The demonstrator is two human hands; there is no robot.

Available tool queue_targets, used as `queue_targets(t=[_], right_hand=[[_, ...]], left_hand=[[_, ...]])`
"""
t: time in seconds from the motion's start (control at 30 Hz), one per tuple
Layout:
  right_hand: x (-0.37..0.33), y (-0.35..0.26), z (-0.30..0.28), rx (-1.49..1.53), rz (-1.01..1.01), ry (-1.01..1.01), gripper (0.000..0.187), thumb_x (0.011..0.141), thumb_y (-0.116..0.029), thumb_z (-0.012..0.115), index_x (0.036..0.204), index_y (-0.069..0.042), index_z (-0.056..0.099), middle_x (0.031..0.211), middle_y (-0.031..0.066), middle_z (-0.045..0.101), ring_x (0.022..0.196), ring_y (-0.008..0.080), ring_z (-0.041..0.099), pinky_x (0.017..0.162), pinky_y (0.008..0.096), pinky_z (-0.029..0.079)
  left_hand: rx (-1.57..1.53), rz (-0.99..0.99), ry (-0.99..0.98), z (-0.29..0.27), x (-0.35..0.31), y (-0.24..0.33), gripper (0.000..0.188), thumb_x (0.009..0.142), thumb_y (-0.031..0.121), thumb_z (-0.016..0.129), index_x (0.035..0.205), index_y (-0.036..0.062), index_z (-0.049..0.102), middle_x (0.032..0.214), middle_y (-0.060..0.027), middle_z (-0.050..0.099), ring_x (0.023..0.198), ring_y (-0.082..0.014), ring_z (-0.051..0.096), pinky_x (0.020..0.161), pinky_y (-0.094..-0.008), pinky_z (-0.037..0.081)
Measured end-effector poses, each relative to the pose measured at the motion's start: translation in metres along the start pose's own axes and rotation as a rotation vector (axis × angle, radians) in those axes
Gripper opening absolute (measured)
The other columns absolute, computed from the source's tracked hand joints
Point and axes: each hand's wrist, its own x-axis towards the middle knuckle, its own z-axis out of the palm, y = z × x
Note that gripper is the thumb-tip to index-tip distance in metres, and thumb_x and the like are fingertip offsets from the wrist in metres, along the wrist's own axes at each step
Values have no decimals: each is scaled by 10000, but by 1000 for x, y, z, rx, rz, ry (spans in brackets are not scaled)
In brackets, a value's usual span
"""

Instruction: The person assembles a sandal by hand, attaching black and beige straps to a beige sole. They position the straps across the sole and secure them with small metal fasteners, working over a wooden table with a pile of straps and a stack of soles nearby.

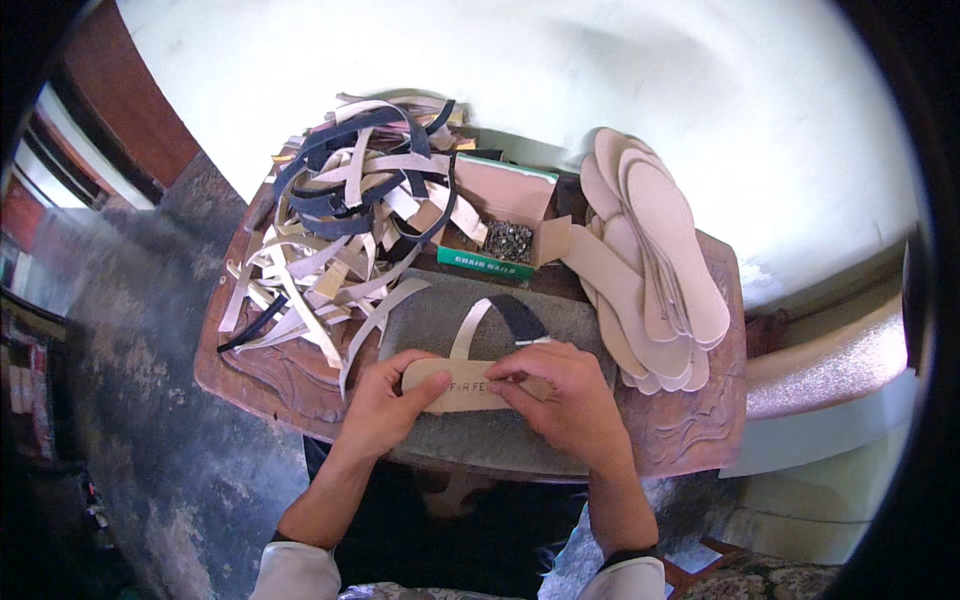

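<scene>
A beige insole (440, 398) with dark printing lies level over a grey padded slab (420, 440). My left hand (385, 405) grips its left end, thumb on top and fingers underneath. My right hand (570, 400) bends over its right part, thumb and fingertips pinched together close to the surface. Whatever is between those fingertips is too small to make out. Beyond the insole arches a strap (518, 318), dark on its right side and pale on its left. The strap's right end passes near my right fingers, and its left end meets the insole's far edge.
Tangled pale and dark strips (350, 190) heap over the carved wooden table's (690, 430) left side. An open green-edged cardboard box (480, 263) holds small metal nails (508, 242). Stacked beige insoles (660, 240) lie at the right. A white wall (520, 60) rises behind.
</scene>
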Motion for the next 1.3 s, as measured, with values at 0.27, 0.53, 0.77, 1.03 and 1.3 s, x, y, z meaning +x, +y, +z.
queue_targets(t=[0.27, 0.53, 0.77, 1.03, 1.3], right_hand=[[9, -3, 13, 18, 47, -175, 117, 822, -154, 658, 937, -137, 672, 886, 86, 665, 907, 357, 565, 794, 456, 412], [11, 5, 12, -56, 63, -134, 104, 803, -104, 697, 900, -99, 658, 864, 87, 646, 808, 285, 648, 708, 359, 495], [12, 4, 10, -21, 128, -181, 135, 819, -193, 667, 934, -122, 677, 884, 163, 600, 899, 372, 549, 790, 456, 435], [15, 3, 10, -31, 61, -147, 130, 821, -196, 675, 916, -109, 657, 886, 153, 591, 887, 358, 548, 776, 459, 429], [14, -1, 14, 19, 169, 2, 252, 779, -193, 739, 954, -59, 617, 899, 114, 636, 864, 296, 624, 815, 391, 472]], left_hand=[[11, 47, -4, 4, -5, 6, 195, 903, 108, 654, 1061, -6, 637, 915, -23, 656, 830, -63, 583, 732, -229, 482], [-15, 35, 17, 7, -7, 9, 196, 899, 106, 658, 1056, -9, 639, 916, -24, 658, 828, -64, 587, 733, -227, 480], [-21, 29, 23, 7, -7, 12, 188, 895, 103, 660, 1043, -12, 640, 911, -25, 659, 805, -67, 589, 719, -232, 477], [-12, 44, 20, 8, -6, 11, 186, 901, 103, 656, 1046, -12, 634, 910, -25, 654, 813, -67, 586, 727, -232, 475], [65, 103, 18, 7, -8, 12, 196, 899, 100, 658, 1056, -12, 627, 918, -23, 646, 818, -67, 579, 723, -224, 469]])
